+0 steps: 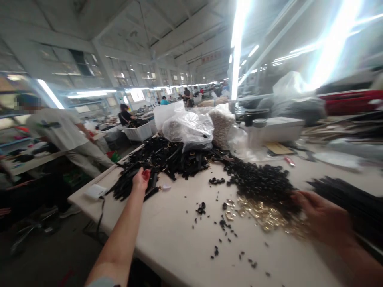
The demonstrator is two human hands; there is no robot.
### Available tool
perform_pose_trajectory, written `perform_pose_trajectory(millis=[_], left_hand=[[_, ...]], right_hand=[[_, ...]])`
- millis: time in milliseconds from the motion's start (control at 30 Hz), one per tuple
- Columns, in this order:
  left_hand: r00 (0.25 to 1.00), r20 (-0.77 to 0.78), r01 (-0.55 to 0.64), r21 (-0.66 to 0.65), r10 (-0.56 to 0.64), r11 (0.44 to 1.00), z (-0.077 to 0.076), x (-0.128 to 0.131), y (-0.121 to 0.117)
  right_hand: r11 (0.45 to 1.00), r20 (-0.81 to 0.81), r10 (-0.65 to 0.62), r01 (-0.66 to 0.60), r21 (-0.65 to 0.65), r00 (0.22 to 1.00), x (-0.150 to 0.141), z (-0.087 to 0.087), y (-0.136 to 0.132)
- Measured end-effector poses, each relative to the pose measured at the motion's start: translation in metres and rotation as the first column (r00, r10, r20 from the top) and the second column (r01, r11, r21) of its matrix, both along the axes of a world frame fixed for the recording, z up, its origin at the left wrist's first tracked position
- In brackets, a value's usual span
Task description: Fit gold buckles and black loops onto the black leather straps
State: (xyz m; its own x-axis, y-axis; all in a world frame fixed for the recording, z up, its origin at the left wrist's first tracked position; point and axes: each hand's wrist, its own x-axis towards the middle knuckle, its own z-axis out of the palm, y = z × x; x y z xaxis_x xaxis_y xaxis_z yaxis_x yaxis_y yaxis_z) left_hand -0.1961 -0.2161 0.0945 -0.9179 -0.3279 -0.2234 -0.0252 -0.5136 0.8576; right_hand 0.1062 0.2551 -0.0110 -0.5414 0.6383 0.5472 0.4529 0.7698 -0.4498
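Note:
My left hand reaches over the near side of a pile of black straps with gold-coloured metal ends. Its fingers look loosely curled, but they are small and partly hidden, so I cannot make out a grip. My right hand is blurred at the right, thumb and forefinger together at the edge of a heap of small black loops. Whatever is between those fingertips does not show clearly. Gold-coloured buckles lie just left of this hand. Several tiny black pieces are scattered across the pale table.
More long black strips lie at the right. Behind the piles stand clear plastic bags, a lidded jar and a white box. A white device with a cable sits at the left edge. A person stands beyond.

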Motion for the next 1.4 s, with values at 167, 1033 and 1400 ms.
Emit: perform_pose_trajectory(millis=[167, 1033, 1400], left_hand=[[0.983, 0.063, 0.173, 0.017, -0.174, 0.985, -0.017, 0.036, 0.035], [0.442, -0.040, 0.834, -0.350, -0.896, 0.427, -0.090, 0.181, 0.200], [0.363, 0.075, 0.911, -0.239, -0.929, 0.337, -0.091, 0.188, 0.203]], right_hand=[[0.993, 0.140, -0.106, 0.112, -0.040, 0.985, 0.019, 0.028, -0.004], [0.997, 0.473, 0.075, -0.051, -0.062, 0.878, 0.010, 0.047, -0.043], [0.643, 0.007, 0.682, -0.595, -0.482, 0.731, -0.001, 0.041, -0.115]])
